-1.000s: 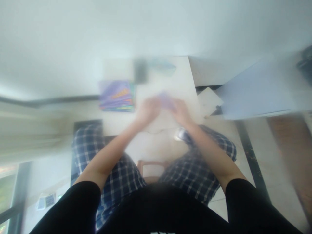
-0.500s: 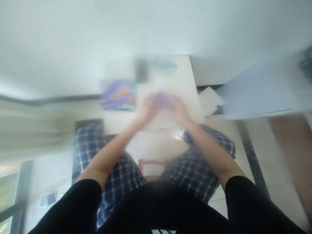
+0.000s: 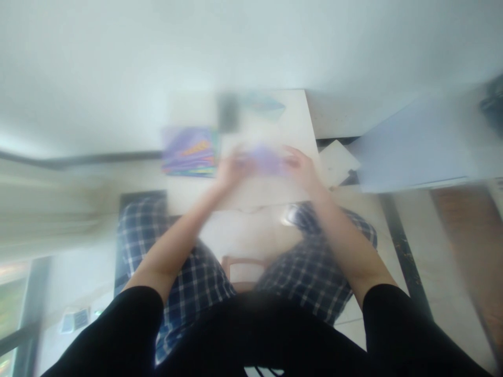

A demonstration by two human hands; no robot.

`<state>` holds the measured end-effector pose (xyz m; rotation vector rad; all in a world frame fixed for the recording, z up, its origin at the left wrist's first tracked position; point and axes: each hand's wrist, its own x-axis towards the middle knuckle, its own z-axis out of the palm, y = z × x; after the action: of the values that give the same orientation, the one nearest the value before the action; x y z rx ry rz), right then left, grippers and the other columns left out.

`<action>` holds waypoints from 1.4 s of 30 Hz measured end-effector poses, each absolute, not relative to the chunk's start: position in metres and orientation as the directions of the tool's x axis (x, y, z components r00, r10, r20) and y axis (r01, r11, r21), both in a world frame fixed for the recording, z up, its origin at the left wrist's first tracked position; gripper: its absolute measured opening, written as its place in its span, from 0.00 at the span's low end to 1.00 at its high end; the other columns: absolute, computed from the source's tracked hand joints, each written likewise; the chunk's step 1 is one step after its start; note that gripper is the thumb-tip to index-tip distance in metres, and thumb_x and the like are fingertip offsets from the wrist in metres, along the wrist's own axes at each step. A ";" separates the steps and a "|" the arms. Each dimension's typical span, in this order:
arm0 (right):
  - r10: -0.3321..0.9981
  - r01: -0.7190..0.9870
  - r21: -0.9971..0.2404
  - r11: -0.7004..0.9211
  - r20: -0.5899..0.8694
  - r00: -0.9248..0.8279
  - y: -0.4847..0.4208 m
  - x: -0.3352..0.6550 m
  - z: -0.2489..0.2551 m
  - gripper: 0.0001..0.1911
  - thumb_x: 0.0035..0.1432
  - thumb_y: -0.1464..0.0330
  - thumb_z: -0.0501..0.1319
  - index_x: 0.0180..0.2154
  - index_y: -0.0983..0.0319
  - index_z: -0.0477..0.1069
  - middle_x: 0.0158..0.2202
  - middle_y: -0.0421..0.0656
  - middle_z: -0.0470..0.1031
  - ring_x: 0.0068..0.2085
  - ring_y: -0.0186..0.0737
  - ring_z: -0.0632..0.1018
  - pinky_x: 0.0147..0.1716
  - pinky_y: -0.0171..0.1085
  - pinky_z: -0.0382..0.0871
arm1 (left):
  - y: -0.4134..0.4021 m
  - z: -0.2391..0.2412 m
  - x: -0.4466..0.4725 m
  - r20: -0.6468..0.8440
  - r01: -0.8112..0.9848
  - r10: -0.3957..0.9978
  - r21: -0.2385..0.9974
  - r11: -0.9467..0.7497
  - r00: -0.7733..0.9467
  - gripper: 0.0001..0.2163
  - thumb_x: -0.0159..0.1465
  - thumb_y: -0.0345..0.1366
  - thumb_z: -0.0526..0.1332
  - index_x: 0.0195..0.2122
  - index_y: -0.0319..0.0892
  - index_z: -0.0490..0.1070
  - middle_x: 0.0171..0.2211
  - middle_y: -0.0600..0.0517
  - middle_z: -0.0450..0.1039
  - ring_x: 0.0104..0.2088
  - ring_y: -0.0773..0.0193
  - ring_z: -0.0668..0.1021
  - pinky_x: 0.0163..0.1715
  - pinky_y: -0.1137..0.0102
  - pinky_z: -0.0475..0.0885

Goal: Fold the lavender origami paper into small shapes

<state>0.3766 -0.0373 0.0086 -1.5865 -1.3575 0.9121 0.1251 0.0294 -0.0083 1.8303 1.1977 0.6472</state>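
Observation:
A light purple piece of paper, blurred, lies between my two hands above the white table. My left hand is closed on its left end. At the opposite end, the curled fingers of my right hand hold the right edge. Blur hides the exact finger positions and any folds. Left of my left hand is a purple packet with multicoloured edges. Farther back lies a pale teal pointed shape, which looks like folded paper.
A dark grey blurred object sits at the table's back, near the wall. To the right are a white square piece on the floor and a large pale panel. My knees in checked trousers flank the table's front.
My hands have moved apart, the right one outward to the right and the left one slightly left. More of the purple paper shows between them, stretched wider.

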 end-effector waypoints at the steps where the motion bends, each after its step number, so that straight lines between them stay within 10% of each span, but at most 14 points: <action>1: 0.987 0.363 -0.929 -0.066 -0.008 0.157 -0.038 0.376 0.010 0.34 0.51 0.63 0.68 0.60 0.61 0.69 0.43 0.45 0.83 0.45 0.44 0.82 0.52 0.48 0.77 | 0.031 -0.004 0.124 -0.074 0.468 0.902 0.871 -0.149 0.426 0.32 0.62 0.44 0.64 0.66 0.43 0.61 0.46 0.46 0.81 0.44 0.58 0.83 0.45 0.66 0.77; 9: 0.979 0.353 -0.936 -0.010 0.063 0.195 -0.036 0.375 0.008 0.25 0.53 0.58 0.67 0.51 0.60 0.77 0.48 0.47 0.83 0.48 0.46 0.82 0.54 0.49 0.77 | 0.030 0.028 0.121 -0.321 0.446 0.855 0.887 0.121 0.408 0.20 0.54 0.46 0.70 0.44 0.41 0.77 0.38 0.49 0.82 0.36 0.59 0.82 0.32 0.73 0.77; 23: 0.972 0.523 -0.830 0.195 0.233 0.008 -0.043 0.373 0.010 0.22 0.58 0.63 0.64 0.55 0.54 0.77 0.51 0.42 0.80 0.40 0.38 0.82 0.41 0.37 0.81 | 0.036 0.001 0.117 -0.207 0.313 0.829 0.949 0.041 0.520 0.22 0.52 0.49 0.69 0.39 0.35 0.79 0.33 0.46 0.80 0.32 0.60 0.78 0.28 0.73 0.71; 32: 0.924 0.661 -0.666 0.346 0.363 -0.118 -0.042 0.380 0.003 0.24 0.62 0.62 0.62 0.59 0.54 0.73 0.58 0.44 0.76 0.58 0.46 0.77 0.61 0.46 0.71 | 0.035 0.010 0.116 -0.248 0.371 0.851 0.926 0.068 0.463 0.23 0.52 0.50 0.69 0.40 0.35 0.79 0.32 0.47 0.80 0.28 0.64 0.75 0.24 0.74 0.67; 42: 0.911 0.633 -0.681 0.369 0.399 -0.102 -0.041 0.378 0.011 0.15 0.59 0.61 0.65 0.48 0.54 0.77 0.55 0.45 0.77 0.58 0.47 0.77 0.59 0.49 0.72 | 0.035 0.005 0.118 -0.219 0.352 0.843 0.935 0.038 0.491 0.21 0.52 0.49 0.68 0.39 0.34 0.79 0.32 0.47 0.80 0.32 0.61 0.78 0.31 0.71 0.71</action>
<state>0.3779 -0.0412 0.0113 -1.3502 -1.8235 0.4358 0.1182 0.0353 0.0048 1.5508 1.0709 0.5185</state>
